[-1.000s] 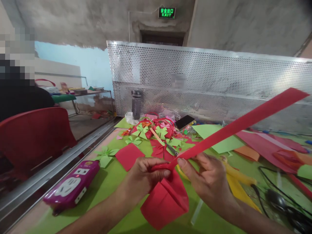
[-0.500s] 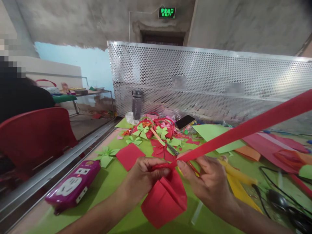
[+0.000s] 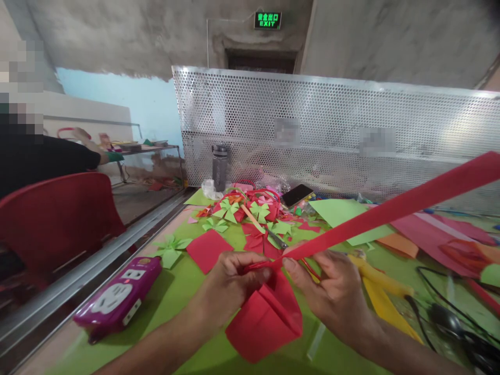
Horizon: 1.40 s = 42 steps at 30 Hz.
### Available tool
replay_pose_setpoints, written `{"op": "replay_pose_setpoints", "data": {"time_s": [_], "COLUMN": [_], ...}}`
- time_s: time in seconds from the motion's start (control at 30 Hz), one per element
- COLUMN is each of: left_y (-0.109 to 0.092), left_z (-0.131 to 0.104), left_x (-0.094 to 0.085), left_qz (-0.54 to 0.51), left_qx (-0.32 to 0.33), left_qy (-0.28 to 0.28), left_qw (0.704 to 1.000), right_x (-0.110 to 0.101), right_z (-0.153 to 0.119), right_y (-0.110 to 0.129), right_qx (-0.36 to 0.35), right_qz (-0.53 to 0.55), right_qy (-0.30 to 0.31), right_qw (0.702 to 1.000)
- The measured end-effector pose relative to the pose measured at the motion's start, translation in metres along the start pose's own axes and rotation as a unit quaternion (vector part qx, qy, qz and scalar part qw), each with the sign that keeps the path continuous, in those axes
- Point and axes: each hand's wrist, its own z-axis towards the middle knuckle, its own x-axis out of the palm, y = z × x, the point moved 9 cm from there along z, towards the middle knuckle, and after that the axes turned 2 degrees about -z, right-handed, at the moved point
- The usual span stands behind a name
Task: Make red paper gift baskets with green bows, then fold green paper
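A folded red paper box hangs below my hands, its upper edge pinched between the thumb and fingers of my left hand. My right hand grips one end of a long red paper strip against that same edge. From there the strip slants up to the right, its far end free in the air. Exactly how strip and box meet is hidden by my fingertips. Just beyond my hands lie scissors and a red paper square.
Green paper flowers and red scraps cover the table's middle. A purple power strip lies left; a bottle and phone stand and lie behind. At right are a yellow glue gun, cables and paper sheets. A person sits far left.
My hands keep nearly the same hold. The strip's free end has dipped slightly, and its tip now shows. The person at the left has stretched an arm towards the other table.
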Motion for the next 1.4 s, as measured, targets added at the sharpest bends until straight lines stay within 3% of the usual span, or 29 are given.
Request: {"op": "replay_pose_setpoints", "data": {"time_s": [0.2, 0.37, 0.53, 0.77, 0.9, 1.1, 1.4], "left_y": [-0.009, -0.028, -0.04, -0.05, -0.056, -0.06, -0.061], "left_z": [-0.002, -0.01, -0.016, -0.027, -0.031, -0.033, -0.035], "left_x": [0.0, 0.007, 0.007, 0.014, 0.015, 0.012, 0.015], "left_qz": [0.088, 0.181, 0.252, 0.287, 0.3, 0.323, 0.335], "left_qx": [0.043, 0.144, 0.208, 0.292, 0.345, 0.364, 0.371], "left_qy": [-0.01, -0.015, -0.045, -0.045, -0.053, -0.062, -0.063], "left_qw": [0.995, 0.973, 0.944, 0.911, 0.888, 0.871, 0.864], "right_x": [0.022, 0.035, 0.036, 0.029, 0.03, 0.038, 0.034], "right_z": [-0.002, 0.0, 0.0, -0.001, -0.003, -0.007, -0.008], "right_y": [-0.017, -0.019, -0.021, -0.01, -0.009, -0.018, -0.013], "right_qx": [0.109, 0.139, 0.14, 0.067, 0.066, 0.123, 0.083], "right_qz": [0.102, 0.171, 0.197, 0.154, 0.159, 0.184, 0.191], "right_qy": [0.11, 0.162, 0.16, 0.111, 0.113, 0.135, 0.093], "right_qw": [0.983, 0.962, 0.957, 0.98, 0.979, 0.966, 0.974]}}
